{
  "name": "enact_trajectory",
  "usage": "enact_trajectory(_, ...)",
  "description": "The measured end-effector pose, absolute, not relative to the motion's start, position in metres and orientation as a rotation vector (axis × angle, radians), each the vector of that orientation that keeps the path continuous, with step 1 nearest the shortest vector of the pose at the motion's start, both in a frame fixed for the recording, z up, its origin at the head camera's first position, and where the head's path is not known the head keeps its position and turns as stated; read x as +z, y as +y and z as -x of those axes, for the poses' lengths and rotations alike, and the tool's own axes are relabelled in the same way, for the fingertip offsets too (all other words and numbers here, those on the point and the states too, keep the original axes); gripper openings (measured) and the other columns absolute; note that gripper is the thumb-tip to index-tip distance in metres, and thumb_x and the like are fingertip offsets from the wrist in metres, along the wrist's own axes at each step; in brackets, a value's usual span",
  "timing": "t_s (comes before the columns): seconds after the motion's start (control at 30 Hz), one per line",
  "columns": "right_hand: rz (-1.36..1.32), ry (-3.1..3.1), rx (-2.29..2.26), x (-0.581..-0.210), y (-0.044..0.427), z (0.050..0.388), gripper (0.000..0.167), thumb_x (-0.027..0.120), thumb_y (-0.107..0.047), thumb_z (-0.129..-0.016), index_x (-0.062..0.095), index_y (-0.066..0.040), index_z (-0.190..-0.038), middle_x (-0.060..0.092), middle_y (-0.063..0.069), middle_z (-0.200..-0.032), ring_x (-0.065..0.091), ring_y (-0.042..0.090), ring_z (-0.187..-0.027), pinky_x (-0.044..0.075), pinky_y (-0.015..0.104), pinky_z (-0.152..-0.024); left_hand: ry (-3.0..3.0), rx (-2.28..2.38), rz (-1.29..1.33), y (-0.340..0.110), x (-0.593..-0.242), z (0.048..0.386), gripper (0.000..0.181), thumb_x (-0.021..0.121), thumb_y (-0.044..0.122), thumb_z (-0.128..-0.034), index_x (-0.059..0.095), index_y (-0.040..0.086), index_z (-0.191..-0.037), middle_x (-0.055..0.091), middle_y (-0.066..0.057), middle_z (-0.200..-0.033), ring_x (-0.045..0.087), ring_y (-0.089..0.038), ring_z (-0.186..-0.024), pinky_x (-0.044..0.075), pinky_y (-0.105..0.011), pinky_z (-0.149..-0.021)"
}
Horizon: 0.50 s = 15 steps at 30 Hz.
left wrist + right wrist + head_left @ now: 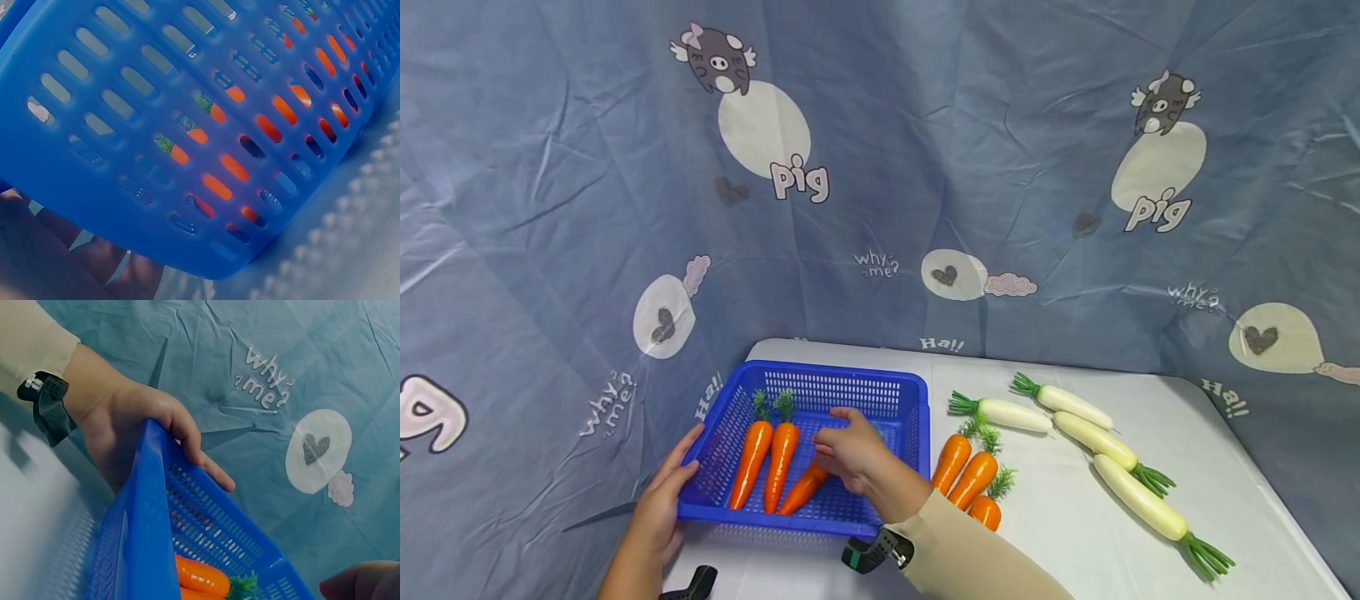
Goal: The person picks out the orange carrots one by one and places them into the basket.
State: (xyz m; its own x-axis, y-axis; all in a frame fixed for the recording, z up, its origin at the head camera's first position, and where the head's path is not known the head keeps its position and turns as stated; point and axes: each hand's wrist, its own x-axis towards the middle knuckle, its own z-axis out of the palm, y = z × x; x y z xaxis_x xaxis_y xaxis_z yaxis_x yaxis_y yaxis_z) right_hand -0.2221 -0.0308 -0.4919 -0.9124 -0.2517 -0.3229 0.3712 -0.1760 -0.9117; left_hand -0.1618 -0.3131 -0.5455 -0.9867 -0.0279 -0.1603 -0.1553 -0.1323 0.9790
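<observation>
My left hand (658, 500) grips the left side of a blue plastic basket (831, 525). In the right wrist view, fingers of that left hand (147, 422) curl over the rim. Two orange carrots with leafy tops, the left carrot (751, 462) and the middle carrot (782, 462), lie side by side in the basket. My right hand (853, 450) reaches inside and holds a third carrot (805, 489) near its thick end. This carrot slants, its tip toward the front wall; the hand hides its upper part. The left wrist view shows carrots through the slotted wall (206, 37).
Right of the basket lie three more carrots (973, 479), partly behind the right sleeve (970, 550). Several white radishes (1078, 407) with green stems lie farther right on the white table (1060, 533). A blue printed cloth (880, 167) hangs behind and at the sides.
</observation>
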Motion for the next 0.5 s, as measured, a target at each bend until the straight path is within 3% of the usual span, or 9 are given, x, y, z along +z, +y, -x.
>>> enact_trajectory(0.07,-0.138,1.696,-2.137,-0.4919,-0.0298,0.2214,0.07,0.066,0.002,-0.09,0.038,-0.002,-0.154,0.059,0.021,-0.119,0.063,0.026,-0.1,0.057,0.048,-0.098,2.009,2.288,0.221,-0.313,-0.5452,0.1618,0.056,0.033,0.029,-0.1144,0.019,0.033,-0.168,0.028,0.003,-0.152,0.06,-0.012,-0.11,0.058,-0.034,-0.084)
enact_trajectory(0.3,-0.118,1.671,-2.161,-0.4904,-0.0254,0.2169,0.067,0.067,0.001,-0.092,0.039,-0.001,-0.153,0.056,0.023,-0.124,0.066,0.032,-0.111,0.055,0.05,-0.102,2.028,2.238,0.288,-0.3134,-0.5446,0.1611,0.055,0.031,0.028,-0.1147,0.019,0.037,-0.168,0.017,-0.008,-0.164,0.057,-0.012,-0.113,0.057,-0.035,-0.086)
enact_trajectory(0.5,-0.111,1.648,-2.187,-0.4883,-0.0217,0.2152,0.065,0.066,0.002,-0.092,0.04,-0.001,-0.151,0.056,0.02,-0.117,0.065,0.028,-0.105,0.055,0.048,-0.101,2.015,2.255,0.273,-0.3141,-0.5449,0.1626,0.055,0.031,0.029,-0.1147,0.019,0.036,-0.168,0.024,-0.001,-0.158,0.06,-0.011,-0.111,0.058,-0.035,-0.084)
